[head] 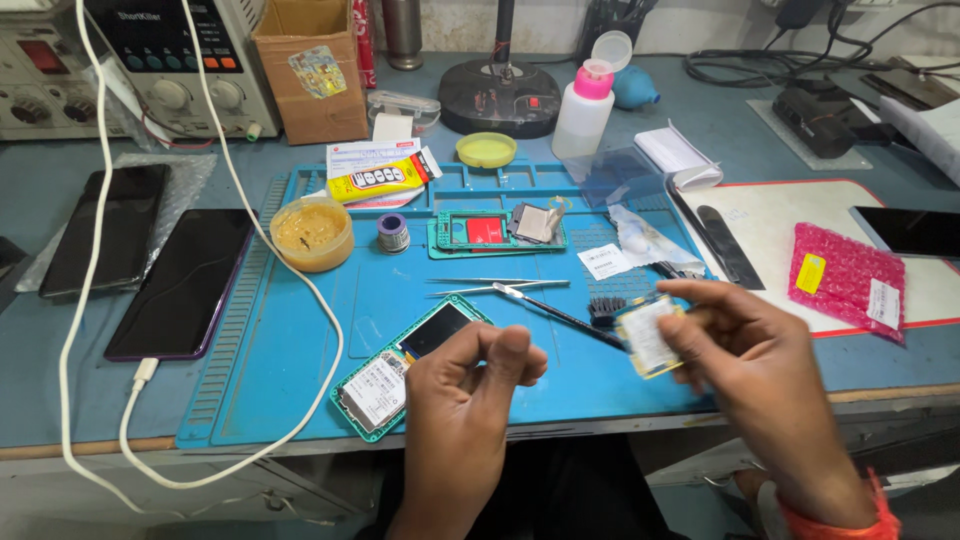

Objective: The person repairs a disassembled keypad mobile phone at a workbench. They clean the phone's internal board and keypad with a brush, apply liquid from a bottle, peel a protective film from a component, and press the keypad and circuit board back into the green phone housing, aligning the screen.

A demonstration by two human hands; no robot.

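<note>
We held the small circuit board [648,335] pinched in our right hand [745,375] above the blue mat [300,370], near the opened green phone [405,365]. Our left hand [475,385] was loosely curled, empty. Edge grip seemed wisest.

Two hands over a blue mat strewn with phone parts

The right hand [745,345] pinches a small square part [648,335] with a yellow rim; the left hand [475,375] is curled loosely, holding nothing visible, just above a green phone frame [400,370] lying on the blue mat [300,340]. Tweezers [495,286] and a dark brush [565,315] lie between the frame and a second green frame [490,232]. A tub of amber paste [311,232] sits near a yellow glue tube [380,178]. Two dark phones [150,270] rest on the worktop [40,390] at left, one with a white cable [145,372] plugged in.
</note>
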